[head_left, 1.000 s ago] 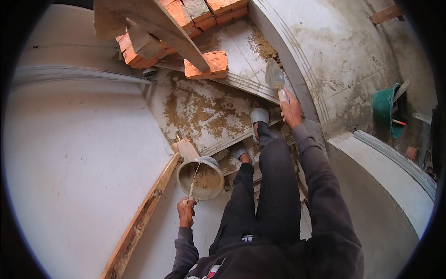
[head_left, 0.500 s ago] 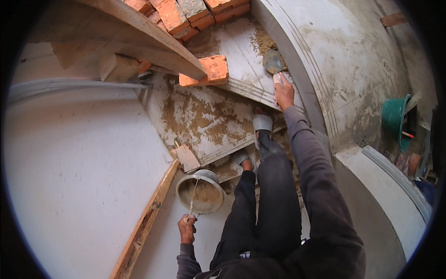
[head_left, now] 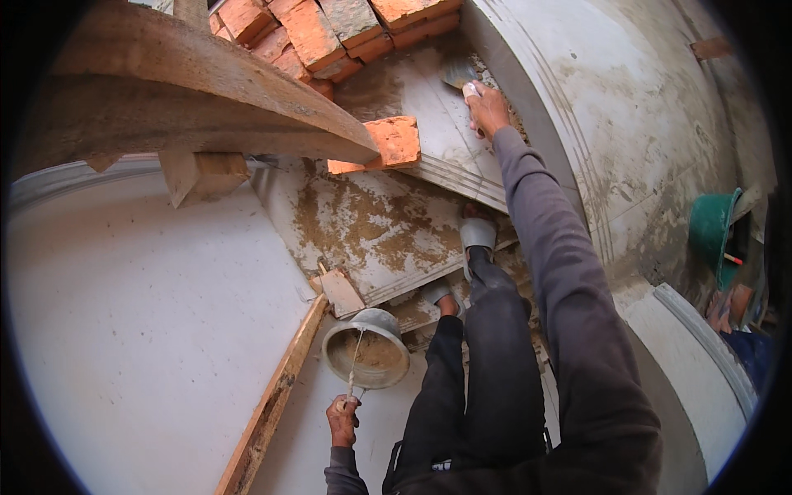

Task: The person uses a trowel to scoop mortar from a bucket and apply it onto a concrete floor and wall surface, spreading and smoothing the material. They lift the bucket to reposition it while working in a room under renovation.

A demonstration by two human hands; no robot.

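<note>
My right hand [head_left: 488, 110] reaches far forward, closed round the handle of a trowel [head_left: 458, 73]. The trowel's blade lies against sandy mortar [head_left: 487, 76] along the foot of the low wall. Down at the left, my left hand [head_left: 342, 417] grips the cord handle of a grey bucket [head_left: 396, 370], which hangs tilted with its mouth toward me. Some brown mortar or sand [head_left: 363, 353] sits inside the bucket. An orange brick [head_left: 396, 142] rests on the step edge, under the end of a thick wooden beam [head_left: 247, 91].
Stacked bricks [head_left: 309, 33] stand at the far end of the steps. A wooden plank [head_left: 272, 396] slants beside the bucket, near a small board [head_left: 340, 293]. My feet stand on mortar-stained steps [head_left: 363, 214]. A green bucket [head_left: 711, 227] is at the right, beyond the curved wall [head_left: 569, 107].
My right hand has pushed the trowel farther forward and left along the wall's foot. The left hand still holds the bucket, and the whole view has shifted slightly.
</note>
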